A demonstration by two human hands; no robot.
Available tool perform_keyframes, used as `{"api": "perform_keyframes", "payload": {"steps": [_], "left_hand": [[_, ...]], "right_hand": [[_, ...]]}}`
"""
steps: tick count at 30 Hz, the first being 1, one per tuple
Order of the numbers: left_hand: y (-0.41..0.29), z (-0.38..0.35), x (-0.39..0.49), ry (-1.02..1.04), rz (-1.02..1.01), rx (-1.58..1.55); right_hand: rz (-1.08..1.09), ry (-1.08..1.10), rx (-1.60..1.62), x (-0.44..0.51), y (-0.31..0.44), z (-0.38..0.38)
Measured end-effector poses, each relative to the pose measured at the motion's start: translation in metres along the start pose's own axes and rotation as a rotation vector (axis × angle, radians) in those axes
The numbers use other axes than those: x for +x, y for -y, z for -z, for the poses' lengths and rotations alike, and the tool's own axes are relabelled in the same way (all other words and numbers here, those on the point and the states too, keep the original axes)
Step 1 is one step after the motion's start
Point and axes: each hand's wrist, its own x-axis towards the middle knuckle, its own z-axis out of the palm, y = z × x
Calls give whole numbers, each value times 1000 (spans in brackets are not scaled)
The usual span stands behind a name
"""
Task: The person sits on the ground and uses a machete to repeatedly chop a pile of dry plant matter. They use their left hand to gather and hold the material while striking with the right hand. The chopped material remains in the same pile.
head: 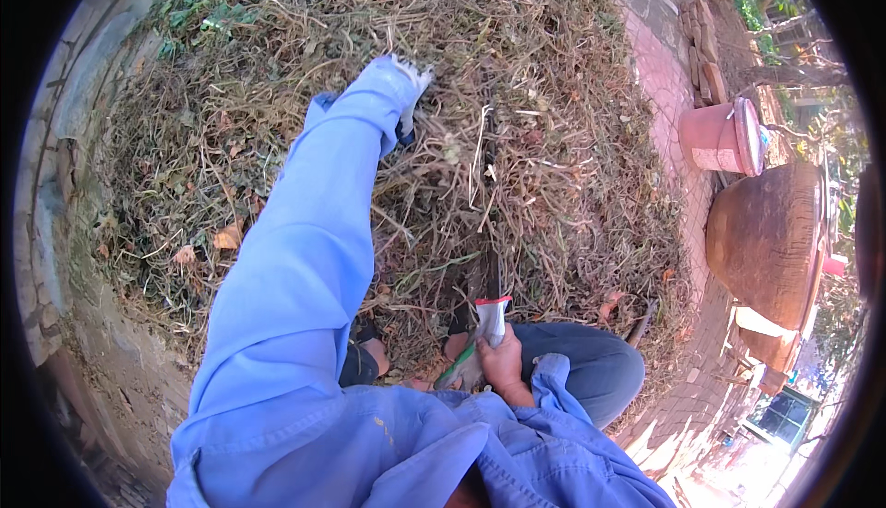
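Observation:
My left arm, in a blue sleeve, reaches out over a heap of dried stalks and leaves. Beyond the cuff, my left hand shows only in part, pale and blurred, seemingly gloved, down among the stalks. Its grip is hidden by the sleeve. Bare and close to my body, my right hand is closed around a work glove of whitish cloth with red and green edging. A thin dark rod runs across the heap to the glove's red edge; whether it is held too, I cannot tell.
A lidded pink bucket and a large brown earthenware vat stand on the paving at right. Stacked bricks lie behind them. Green leaves cover the heap's far left. My bent knee is beside my right hand.

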Motion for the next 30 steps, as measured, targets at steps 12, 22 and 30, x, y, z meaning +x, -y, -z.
{"api": "perform_keyframes", "payload": {"steps": [12, 22, 30], "left_hand": [[-111, -122, -89, 2, 35, -226], [-116, -136, -179, 144, -134, -296], [-184, -236, -181, 29, -124, -21]], "right_hand": [[97, 1, 43, 3, -3, -2], [69, 15, 44, 11, -18, -11], [87, 72, 173, 6, -11, -2]]}}
